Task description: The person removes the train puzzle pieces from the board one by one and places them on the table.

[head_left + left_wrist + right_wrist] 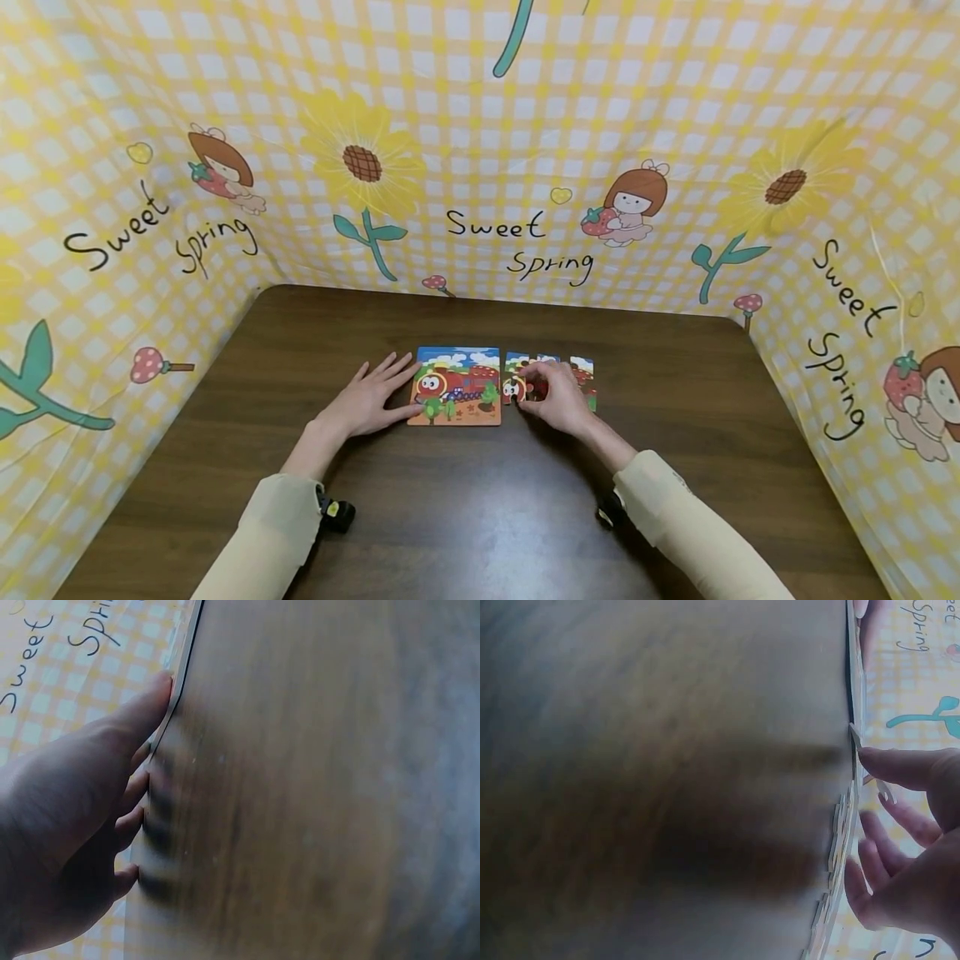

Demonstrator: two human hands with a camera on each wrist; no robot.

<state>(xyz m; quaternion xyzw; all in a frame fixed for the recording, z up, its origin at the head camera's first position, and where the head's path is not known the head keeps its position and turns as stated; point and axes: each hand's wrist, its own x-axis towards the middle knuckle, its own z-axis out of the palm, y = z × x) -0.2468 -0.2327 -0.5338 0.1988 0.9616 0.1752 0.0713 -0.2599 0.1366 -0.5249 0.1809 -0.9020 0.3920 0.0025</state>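
In the head view a rectangular picture puzzle [468, 377] with a red cartoon train lies flat on the table. My left hand [367, 402] rests spread out at its left side, thumb and fingertips right at the edge. Just right of the picture, my right hand [558, 398] pinches a puzzle piece [513, 389] showing the train's face between thumb and fingers. The right wrist view has this piece [856, 736] tilted at the thumb tip. More puzzle pieces [583, 367] lie under and behind the right hand, partly hidden by it.
The brown wooden table [465, 517] carries all of this. A yellow checked cloth [487, 167] with flowers and lettering hangs along the back and both sides. Black straps with small cameras [339, 514] sit at both wrists.
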